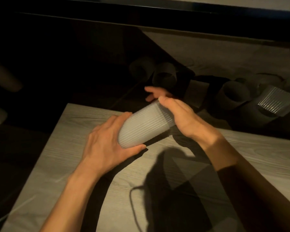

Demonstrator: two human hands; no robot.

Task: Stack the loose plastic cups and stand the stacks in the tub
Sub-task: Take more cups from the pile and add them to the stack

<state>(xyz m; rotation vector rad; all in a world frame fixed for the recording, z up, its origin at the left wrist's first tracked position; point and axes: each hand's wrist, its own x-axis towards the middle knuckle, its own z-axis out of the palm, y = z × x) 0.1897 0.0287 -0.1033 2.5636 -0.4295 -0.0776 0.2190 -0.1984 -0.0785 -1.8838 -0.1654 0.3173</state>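
Dim room, pale wood-grain worktop (77,164). My left hand (105,144) grips the base and my right hand (179,114) the rim of a ribbed translucent plastic cup stack (144,126), held sideways above it. Loose grey cups (233,94) still lie unstacked far right. I see no tub, so I judge most is left.

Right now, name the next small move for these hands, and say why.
Probably push the hands together to seat the ribbed translucent plastic cup stack: the left hand grips its narrow end, the right hand its wide end, and it lies sideways above the pale wood-grain table.
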